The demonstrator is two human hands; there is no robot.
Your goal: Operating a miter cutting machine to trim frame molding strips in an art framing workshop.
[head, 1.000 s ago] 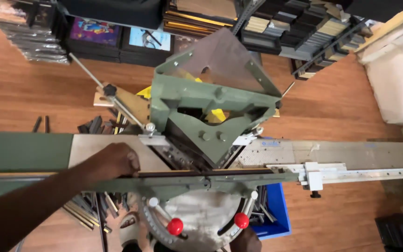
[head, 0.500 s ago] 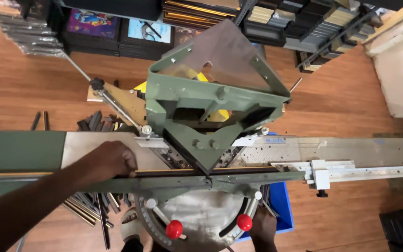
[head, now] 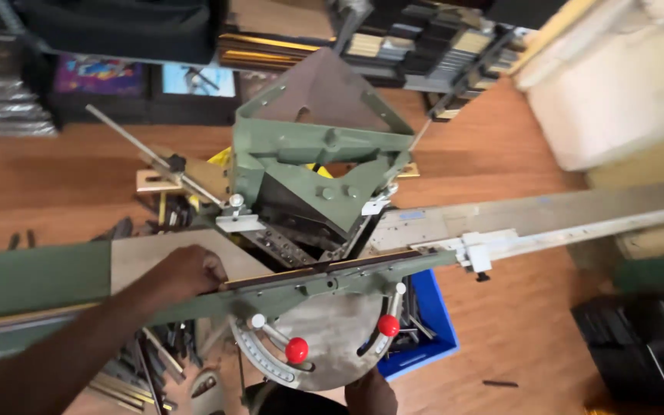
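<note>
The left hand (head: 186,275) rests on the worktop (head: 140,257) of a green mitre-cutting machine (head: 317,165), just left of the cutting head. Its fingers (head: 213,270) are curled closed, pressing down on a thin dark strip of moulding (head: 309,270) that lies along the green fence (head: 332,283). The strip runs from under the fingers to the right, passing in front of the V-shaped blade block at the middle of the machine, so the held end is beneath the knuckles and the free length extends away from the hand toward the measuring arm (head: 547,230).

The right hand (head: 370,392) shows only as a small part at the bottom edge, below the round metal angle plate (head: 332,338); I cannot tell whether its fingers are open or closed, or whether they touch anything. Two red knobs (head: 297,350) stand on levers at the front of the plate, one to each side, both apart from either hand.

A blue bin (head: 432,323) sits on the wooden floor (head: 63,184) under the right part of the machine. Offcuts of moulding (head: 155,361) lie heaped on the floor below the left forearm. Stacked frame mouldings (head: 424,38) fill the shelves at the far side.
</note>
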